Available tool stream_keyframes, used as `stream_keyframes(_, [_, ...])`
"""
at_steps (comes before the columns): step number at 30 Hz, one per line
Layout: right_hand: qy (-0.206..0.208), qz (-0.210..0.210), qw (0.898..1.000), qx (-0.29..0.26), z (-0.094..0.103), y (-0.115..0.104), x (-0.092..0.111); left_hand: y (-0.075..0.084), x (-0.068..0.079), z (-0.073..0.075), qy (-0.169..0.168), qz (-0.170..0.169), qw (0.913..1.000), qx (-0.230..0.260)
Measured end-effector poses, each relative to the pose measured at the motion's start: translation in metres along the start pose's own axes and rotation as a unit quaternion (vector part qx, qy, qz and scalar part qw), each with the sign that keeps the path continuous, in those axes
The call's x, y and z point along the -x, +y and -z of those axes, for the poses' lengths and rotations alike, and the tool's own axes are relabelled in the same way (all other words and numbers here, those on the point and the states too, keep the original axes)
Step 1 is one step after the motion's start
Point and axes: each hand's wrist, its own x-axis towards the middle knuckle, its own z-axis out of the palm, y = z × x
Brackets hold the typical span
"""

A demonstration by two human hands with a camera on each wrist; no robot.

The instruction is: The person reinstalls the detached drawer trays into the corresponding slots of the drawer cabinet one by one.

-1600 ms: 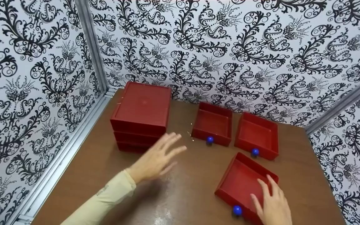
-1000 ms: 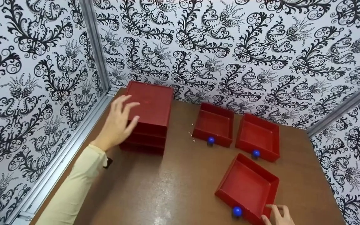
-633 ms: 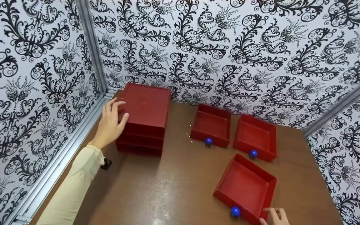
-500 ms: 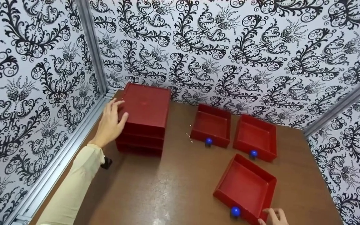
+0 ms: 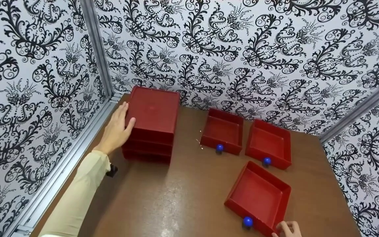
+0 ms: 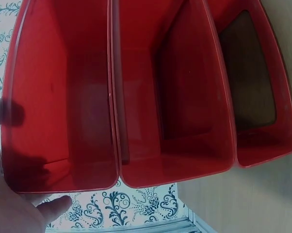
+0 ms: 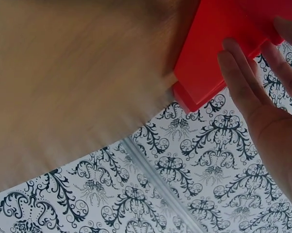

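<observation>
1. The left hand [image 5: 114, 131] rests on the left side of the red box [image 5: 155, 110], fingers straight, thumb spread out.
2. The right hand [image 5: 290, 229] has bent fingers at a corner of the near tray [image 5: 257, 194]; I cannot tell if they grip it.
3. That tray sits on the table [image 5: 189, 191], a blue ball [image 5: 248, 222] on its front.
4. Two back trays [image 5: 222, 129] [image 5: 271, 141] sit near the wall [image 5: 215, 49].
</observation>
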Motion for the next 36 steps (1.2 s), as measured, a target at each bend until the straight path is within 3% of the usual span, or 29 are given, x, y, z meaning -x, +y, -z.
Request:
stream_keyframes(3, [-0.013,-0.022,1.0,0.005,-0.009,0.014,0.003,-0.001,0.0,-0.001,0.012,-0.009,0.9999,0.005])
stream_keyframes(7, [0.013,-0.025,0.999,0.03,-0.003,0.0,0.005,-0.002,-0.001,-0.003,0.033,-0.02,0.9992,0.015])
stream_keyframes(11, [0.075,0.034,0.996,0.022,0.012,-0.028,0.004,-0.001,-0.001,-0.003,0.039,-0.021,0.9988,0.022])
stream_keyframes(15, [0.09,0.066,0.993,0.034,0.022,-0.044,0.004,-0.002,0.0,-0.003,0.04,-0.022,0.9986,0.025])
stream_keyframes(19, [0.103,0.091,0.99,0.026,0.02,-0.042,0.004,-0.003,0.0,-0.002,0.038,-0.024,0.9986,0.027])
stream_keyframes(26, [0.17,0.174,0.97,0.003,0.008,-0.027,0.003,-0.004,0.0,-0.001,0.037,-0.024,0.998,0.046])
stream_keyframes(31, [0.169,0.169,0.971,0.002,0.005,-0.025,0.005,-0.007,-0.001,-0.002,0.05,-0.037,0.9959,0.065])
stream_keyframes(36, [0.148,0.137,0.979,0.018,0.008,-0.032,0.007,-0.009,-0.002,-0.002,0.056,-0.046,0.9951,0.068])
